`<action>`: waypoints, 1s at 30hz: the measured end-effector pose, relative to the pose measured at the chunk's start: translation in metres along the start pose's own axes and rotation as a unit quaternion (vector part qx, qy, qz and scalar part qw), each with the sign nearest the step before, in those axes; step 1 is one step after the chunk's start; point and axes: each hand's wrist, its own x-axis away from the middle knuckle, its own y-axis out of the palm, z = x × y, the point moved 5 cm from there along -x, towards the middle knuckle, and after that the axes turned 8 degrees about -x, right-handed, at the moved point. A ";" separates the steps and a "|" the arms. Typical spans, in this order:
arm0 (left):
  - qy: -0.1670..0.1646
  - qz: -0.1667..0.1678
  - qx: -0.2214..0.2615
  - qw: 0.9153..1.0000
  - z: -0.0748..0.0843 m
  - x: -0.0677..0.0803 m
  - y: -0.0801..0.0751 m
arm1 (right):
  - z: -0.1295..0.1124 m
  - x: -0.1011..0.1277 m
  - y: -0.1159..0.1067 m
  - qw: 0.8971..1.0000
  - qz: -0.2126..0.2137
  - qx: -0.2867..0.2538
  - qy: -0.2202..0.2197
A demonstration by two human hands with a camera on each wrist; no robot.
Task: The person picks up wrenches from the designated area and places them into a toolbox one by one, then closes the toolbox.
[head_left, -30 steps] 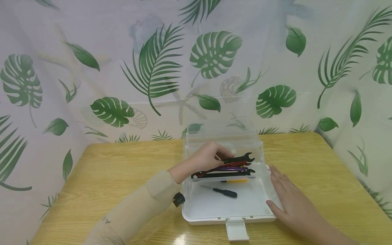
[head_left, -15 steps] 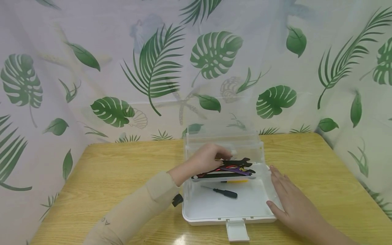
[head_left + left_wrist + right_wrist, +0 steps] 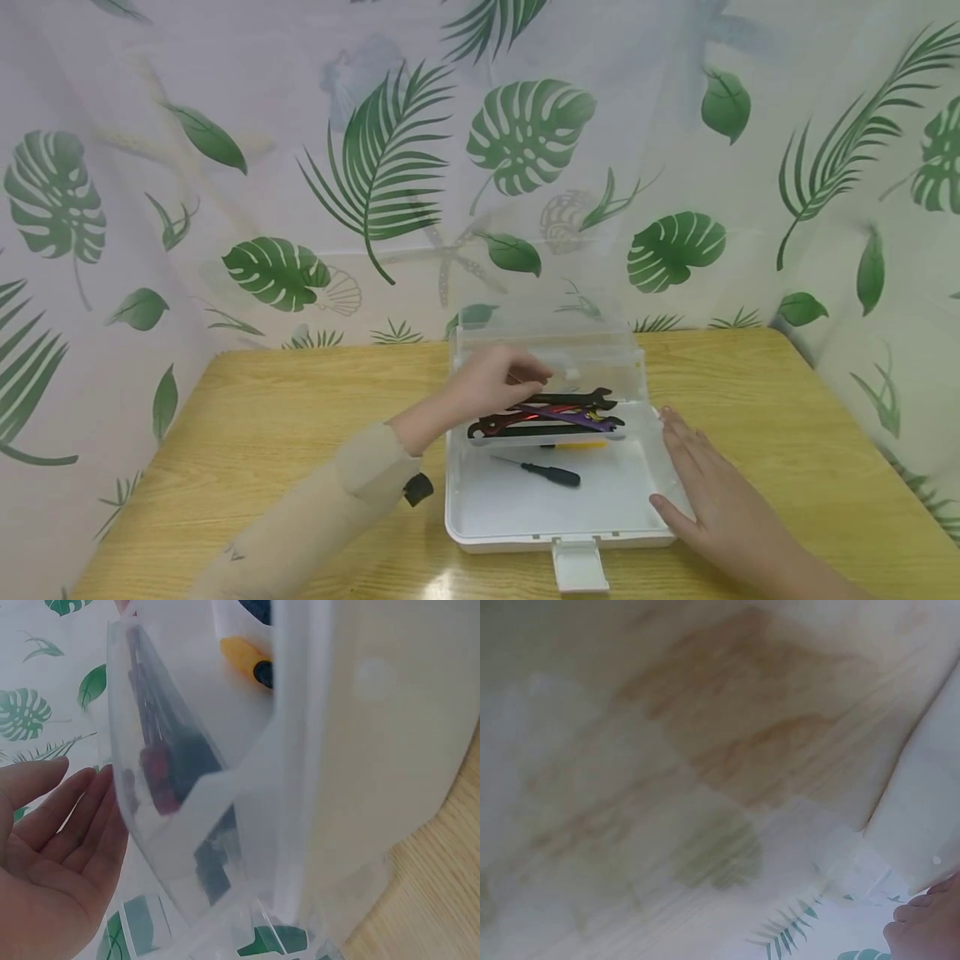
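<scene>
My left hand (image 3: 495,382) hovers over the clear tray of a white toolbox (image 3: 517,515), fingers loosely bent and holding nothing. Beneath it, a black open-end wrench (image 3: 573,400) lies on top of a purple wrench (image 3: 585,418), a red wrench (image 3: 497,423) and other wrenches in the tray. In the left wrist view, the left hand (image 3: 67,855) is beside the see-through tray wall (image 3: 124,795). Flat against the toolbox's right side rests my right hand (image 3: 716,500), fingers extended. The right wrist view shows only part of the right hand (image 3: 930,919) by the white wall.
On the toolbox floor lie a black-handled screwdriver (image 3: 558,476) and a yellow-handled tool (image 3: 581,445), partly hidden by the tray. The clear lid (image 3: 547,321) stands raised at the back. A white latch (image 3: 580,567) hangs down in front over the wooden table (image 3: 300,433).
The left hand lowered the black wrench onto the others in the tray and let go of it, then drew back slightly to the left. My right hand has stayed at the toolbox's side.
</scene>
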 end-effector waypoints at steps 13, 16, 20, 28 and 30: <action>-0.026 0.034 0.012 0.999 -0.012 0.016 -0.027 | -0.009 -0.002 -0.012 1.000 0.007 0.008 0.017; -0.037 0.049 0.013 0.998 -0.016 0.020 -0.036 | -0.009 -0.007 -0.015 1.000 0.013 0.009 0.009; -0.048 0.067 0.016 0.996 -0.022 0.025 -0.045 | -0.008 -0.015 -0.020 0.999 0.041 0.016 -0.019; -0.086 0.095 0.026 0.991 -0.043 0.034 -0.057 | -0.001 -0.034 -0.031 0.998 0.057 -0.012 -0.009; -0.094 0.105 0.025 0.990 -0.048 0.036 -0.060 | 0.000 -0.038 -0.033 0.998 0.046 -0.029 0.010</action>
